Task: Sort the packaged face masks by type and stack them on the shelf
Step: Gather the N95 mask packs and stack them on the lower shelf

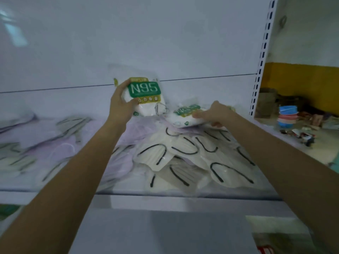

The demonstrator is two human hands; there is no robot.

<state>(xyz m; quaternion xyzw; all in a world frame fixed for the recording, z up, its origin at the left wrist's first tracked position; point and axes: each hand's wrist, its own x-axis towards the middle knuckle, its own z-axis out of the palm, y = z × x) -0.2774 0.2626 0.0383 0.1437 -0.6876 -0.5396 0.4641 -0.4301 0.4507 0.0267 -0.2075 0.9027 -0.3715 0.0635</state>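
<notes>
Your hands work near the shelf's [183, 196] back.
Left hand [120, 105] grips upright N95 pack [145, 89]; right hand [215, 113] pinches flat N95 pack [183, 117].

At the shelf [165, 196] back, upright N95 pack [145, 90], flat N95 pack [185, 114] just right — atop mask pile [183, 158], bowls [287, 116] farther right.

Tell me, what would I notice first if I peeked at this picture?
The green N95 pack, held upright by the left hand at the back of the shelf. Just right of it, the right hand grips a second N95 pack lying flatter on the heap. In front sprawl white masks with black loops, and lilac masks to the left.
</notes>
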